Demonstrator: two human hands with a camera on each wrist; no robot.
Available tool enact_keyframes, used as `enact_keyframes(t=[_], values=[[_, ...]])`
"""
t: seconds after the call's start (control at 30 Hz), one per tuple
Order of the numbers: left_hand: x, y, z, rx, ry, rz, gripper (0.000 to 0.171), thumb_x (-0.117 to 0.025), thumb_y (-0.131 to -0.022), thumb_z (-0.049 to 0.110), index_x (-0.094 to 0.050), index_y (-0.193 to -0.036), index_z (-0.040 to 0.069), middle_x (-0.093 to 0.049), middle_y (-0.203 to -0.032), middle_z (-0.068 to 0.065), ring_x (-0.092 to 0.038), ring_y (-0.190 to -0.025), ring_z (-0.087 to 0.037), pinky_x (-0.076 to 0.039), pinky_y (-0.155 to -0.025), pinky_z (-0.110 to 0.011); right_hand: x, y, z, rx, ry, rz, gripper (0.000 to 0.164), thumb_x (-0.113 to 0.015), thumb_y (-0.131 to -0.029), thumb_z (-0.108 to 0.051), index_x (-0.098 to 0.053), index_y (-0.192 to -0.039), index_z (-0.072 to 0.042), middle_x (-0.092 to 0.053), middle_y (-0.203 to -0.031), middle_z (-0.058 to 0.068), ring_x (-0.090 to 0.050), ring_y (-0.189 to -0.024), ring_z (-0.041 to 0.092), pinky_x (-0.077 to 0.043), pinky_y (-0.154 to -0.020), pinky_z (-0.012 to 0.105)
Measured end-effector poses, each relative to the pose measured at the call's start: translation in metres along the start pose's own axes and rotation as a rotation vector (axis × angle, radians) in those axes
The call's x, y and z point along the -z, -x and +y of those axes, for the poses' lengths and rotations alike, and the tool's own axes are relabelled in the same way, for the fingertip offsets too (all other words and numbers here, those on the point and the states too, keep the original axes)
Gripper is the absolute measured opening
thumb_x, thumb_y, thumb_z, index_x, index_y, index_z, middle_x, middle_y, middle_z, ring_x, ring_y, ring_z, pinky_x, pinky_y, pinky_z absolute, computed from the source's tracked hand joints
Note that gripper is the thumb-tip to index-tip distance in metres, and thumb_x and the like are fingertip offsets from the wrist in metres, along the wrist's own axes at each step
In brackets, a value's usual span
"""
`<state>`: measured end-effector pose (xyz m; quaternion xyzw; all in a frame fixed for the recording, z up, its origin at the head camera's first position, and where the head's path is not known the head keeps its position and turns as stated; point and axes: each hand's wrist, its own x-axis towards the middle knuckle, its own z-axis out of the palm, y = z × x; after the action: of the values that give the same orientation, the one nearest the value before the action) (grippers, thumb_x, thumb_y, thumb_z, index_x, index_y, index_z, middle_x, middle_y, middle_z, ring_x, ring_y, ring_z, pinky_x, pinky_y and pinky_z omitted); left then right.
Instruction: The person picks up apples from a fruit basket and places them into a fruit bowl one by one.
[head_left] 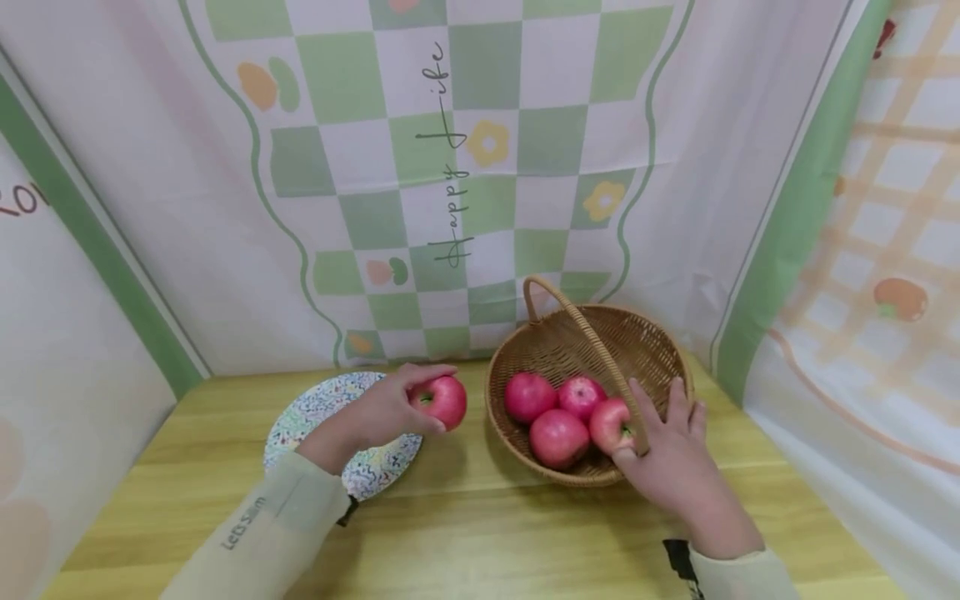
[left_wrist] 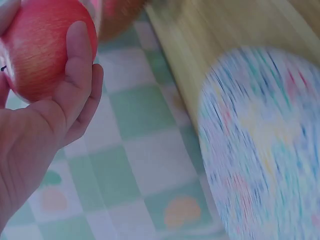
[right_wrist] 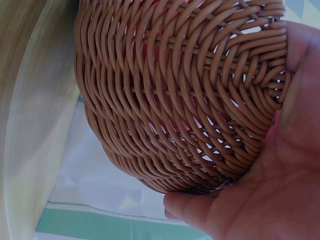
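My left hand [head_left: 386,408] grips a red apple [head_left: 446,403] between thumb and fingers. It holds the fruit above the table, between the speckled plate [head_left: 300,406] and the wicker basket [head_left: 652,333]. In the left wrist view, the same apple [left_wrist: 47,50] sits in the curled fingers, its stem at the left. My right hand [head_left: 671,467] holds the basket at its near right rim, thumb and fingers to either side of the handle's base. Several red apples [head_left: 558,439] lie inside the basket. The right wrist view has the hand [right_wrist: 260,200] against the woven outside wall [right_wrist: 165,100].
The basket's arched handle [head_left: 585,329] rises over the apples. The wooden table [head_left: 465,542] meets a checked cloth backdrop [head_left: 480,208] just behind plate and basket. Cloth side walls [head_left: 847,375] enclose the table at left and right.
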<state>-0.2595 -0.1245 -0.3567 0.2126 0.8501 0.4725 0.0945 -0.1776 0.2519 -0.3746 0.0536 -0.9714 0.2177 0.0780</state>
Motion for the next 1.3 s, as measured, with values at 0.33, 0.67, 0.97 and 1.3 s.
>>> enact_keyframes(t=[0.33,0.67,0.97,1.3], values=[[0.057,0.015,-0.059,0.169,0.054,0.095,0.087,-0.084,-0.075,0.008,-0.045,-0.151,0.022,-0.047,-0.137,-0.017,-0.057,-0.102,-0.032,-0.056,-0.075,-0.040,0.000,-0.001,0.001,-0.002,-0.001,0.014,0.089,-0.063,-0.089,-0.024,-0.011,-0.160,-0.010,0.022,-0.148,0.044,0.017,-0.126,0.073,-0.026,-0.088,0.083],[0.092,0.019,-0.097,0.311,0.035,0.161,0.084,-0.080,-0.080,0.009,-0.036,-0.152,0.009,-0.050,-0.130,-0.024,-0.056,-0.102,-0.034,-0.055,-0.081,-0.046,0.001,-0.001,0.002,-0.011,0.005,0.015,0.092,-0.064,-0.090,-0.025,-0.008,-0.161,-0.011,0.022,-0.149,0.044,0.017,-0.126,0.073,-0.026,-0.087,0.083],[0.087,0.007,-0.111,0.361,-0.040,0.290,0.080,-0.076,-0.085,0.015,-0.035,-0.153,0.009,-0.049,-0.137,-0.024,-0.048,-0.119,-0.043,-0.040,-0.099,-0.057,0.001,0.000,-0.001,0.007,0.003,0.033,0.090,-0.062,-0.089,-0.022,-0.010,-0.160,-0.010,0.021,-0.148,0.044,0.014,-0.125,0.074,-0.025,-0.087,0.084],[0.081,0.002,-0.121,0.447,-0.083,0.352,0.091,-0.069,-0.093,0.020,-0.009,-0.160,0.006,-0.021,-0.158,-0.028,-0.023,-0.140,-0.051,-0.019,-0.111,-0.064,-0.001,0.000,-0.003,-0.003,-0.003,0.016,0.088,-0.062,-0.089,-0.023,-0.011,-0.160,-0.009,0.019,-0.148,0.046,0.014,-0.125,0.074,-0.025,-0.088,0.083]])
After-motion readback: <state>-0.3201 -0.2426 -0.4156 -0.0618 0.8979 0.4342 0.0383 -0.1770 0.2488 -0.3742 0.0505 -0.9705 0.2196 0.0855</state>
